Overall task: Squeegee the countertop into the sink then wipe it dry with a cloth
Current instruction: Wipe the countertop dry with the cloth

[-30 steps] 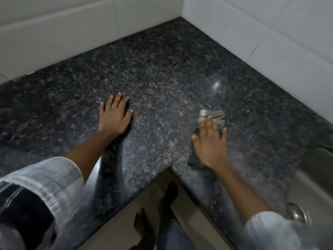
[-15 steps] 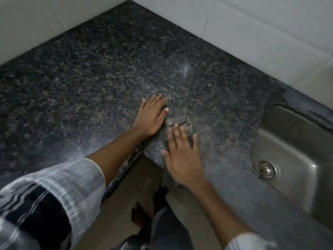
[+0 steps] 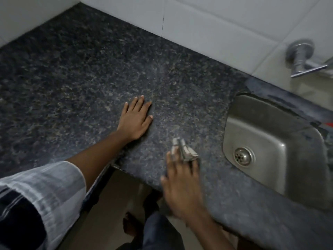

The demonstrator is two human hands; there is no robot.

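The dark speckled granite countertop (image 3: pixel 81 78) fills most of the head view. My left hand (image 3: pixel 135 121) lies flat on it, fingers spread, holding nothing, just beyond the counter's inner corner. My right hand (image 3: pixel 182 186), blurred by motion, presses a small folded grey cloth (image 3: pixel 185 150) onto the counter under its fingertips. The cloth lies a short way left of the steel sink (image 3: pixel 279 141). No squeegee is in view.
The sink's drain (image 3: pixel 243 156) sits near its left wall. A chrome tap (image 3: pixel 302 58) juts from the white tiled wall (image 3: pixel 216 24) behind the sink. The counter's front edge cuts in at a corner above the floor, where my foot (image 3: pixel 129 224) shows.
My right hand has slid the cloth rightwards across the counter towards the sink. My left hand shifted right and stays flat. The view has panned right, bringing the sink and tap in.
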